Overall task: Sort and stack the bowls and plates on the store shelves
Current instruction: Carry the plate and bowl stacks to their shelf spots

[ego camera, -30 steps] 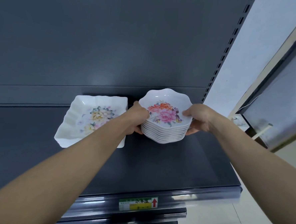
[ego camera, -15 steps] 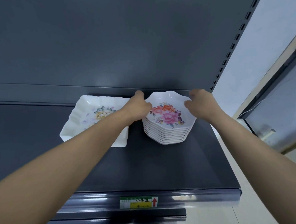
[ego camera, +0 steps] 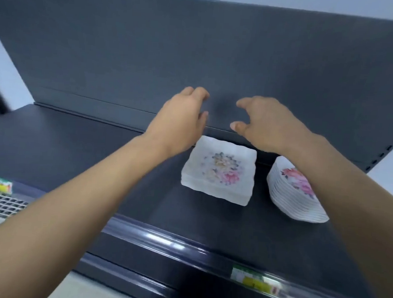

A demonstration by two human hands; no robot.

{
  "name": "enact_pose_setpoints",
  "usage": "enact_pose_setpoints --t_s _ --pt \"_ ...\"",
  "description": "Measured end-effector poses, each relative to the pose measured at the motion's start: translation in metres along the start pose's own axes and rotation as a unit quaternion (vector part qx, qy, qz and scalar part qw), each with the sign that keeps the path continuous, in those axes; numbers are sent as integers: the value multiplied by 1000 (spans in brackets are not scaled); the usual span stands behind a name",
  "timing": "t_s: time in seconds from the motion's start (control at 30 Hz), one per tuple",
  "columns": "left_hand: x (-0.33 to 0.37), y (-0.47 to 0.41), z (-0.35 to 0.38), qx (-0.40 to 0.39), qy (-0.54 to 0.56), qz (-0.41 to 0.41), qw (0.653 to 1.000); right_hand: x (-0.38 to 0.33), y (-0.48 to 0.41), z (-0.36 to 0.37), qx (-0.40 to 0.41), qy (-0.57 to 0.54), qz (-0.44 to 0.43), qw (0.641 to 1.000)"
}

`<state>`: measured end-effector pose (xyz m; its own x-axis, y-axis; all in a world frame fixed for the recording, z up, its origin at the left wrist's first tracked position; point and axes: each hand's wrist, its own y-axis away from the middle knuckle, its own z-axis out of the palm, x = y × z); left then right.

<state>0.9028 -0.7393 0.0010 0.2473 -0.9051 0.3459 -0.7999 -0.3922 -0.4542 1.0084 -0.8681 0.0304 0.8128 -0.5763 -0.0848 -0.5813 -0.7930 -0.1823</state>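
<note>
We are holding our left hand (ego camera: 181,120) up in front of the dark back panel (ego camera: 197,45), fingers loosely spread and gripping nothing. Just to its right, our right hand (ego camera: 266,123) is hovering the same way, thumb and fingers apart and equally empty.

Below the gap between the two hands, the stack of square plates (ego camera: 219,171) is sitting on the shelf (ego camera: 76,146). Further right, the stack of scalloped bowls (ego camera: 296,196) is standing partly under the right forearm, with a narrow strip of shelf between it and the plates.

We are judging that both stacks are set down, so this placing step looks finished. The next move is calling for us to draw the hands clear without brushing either stack, then go for whatever is left to sort, none of which is showing here.

We are counting two stacks, one of each kind. The bowls are showing roughly ten rims, but blur is preventing an exact count. The plates' edges are too smeared to count.
</note>
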Motion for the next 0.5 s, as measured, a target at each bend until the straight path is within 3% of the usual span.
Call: enact_pose_setpoints --t_s 0.23,0.5 --pt "-115 68 -112 69 -116 -23 991 -173 -25 -7 50 40 -126 990" --pt "-242 170 -237 125 -257 -108 952 -372 -42 1 97 32 -264 959"
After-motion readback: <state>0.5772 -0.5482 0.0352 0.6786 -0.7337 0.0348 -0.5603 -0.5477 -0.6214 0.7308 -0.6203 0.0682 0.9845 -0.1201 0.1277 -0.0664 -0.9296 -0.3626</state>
